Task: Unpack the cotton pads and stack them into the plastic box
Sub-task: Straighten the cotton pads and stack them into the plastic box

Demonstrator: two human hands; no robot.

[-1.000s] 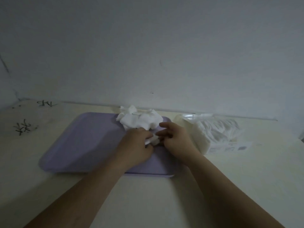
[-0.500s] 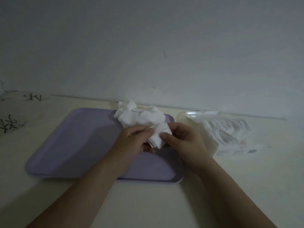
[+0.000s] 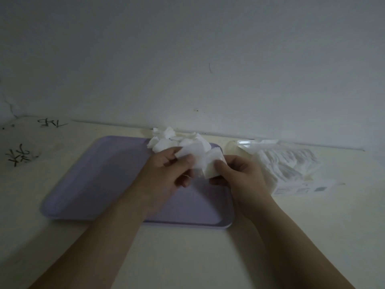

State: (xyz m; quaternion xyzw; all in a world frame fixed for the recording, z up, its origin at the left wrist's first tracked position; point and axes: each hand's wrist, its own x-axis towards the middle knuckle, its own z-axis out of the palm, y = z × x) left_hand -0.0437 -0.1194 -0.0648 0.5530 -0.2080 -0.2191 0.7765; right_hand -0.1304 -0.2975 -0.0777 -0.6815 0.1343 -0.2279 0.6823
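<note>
Above the purple tray (image 3: 100,176), both hands hold white cotton pads. My left hand (image 3: 166,176) pinches a loose pad (image 3: 193,157) between thumb and fingers. My right hand (image 3: 239,180) grips a small stack of pads (image 3: 212,165) from the right side. A loose heap of pads (image 3: 166,140) lies on the tray's far right corner, behind my hands. The opened plastic pack (image 3: 291,167) with more pads lies on the table to the right of the tray. No plastic box can be made out.
A pale table (image 3: 187,257) carries everything and meets a grey wall (image 3: 187,59) just behind the tray. Black scribbles (image 3: 19,157) mark the table at the far left.
Both hands have risen from the tray surface with pads and drawn slightly apart. The left hand now holds one pad lifted off the stack in the right hand.
</note>
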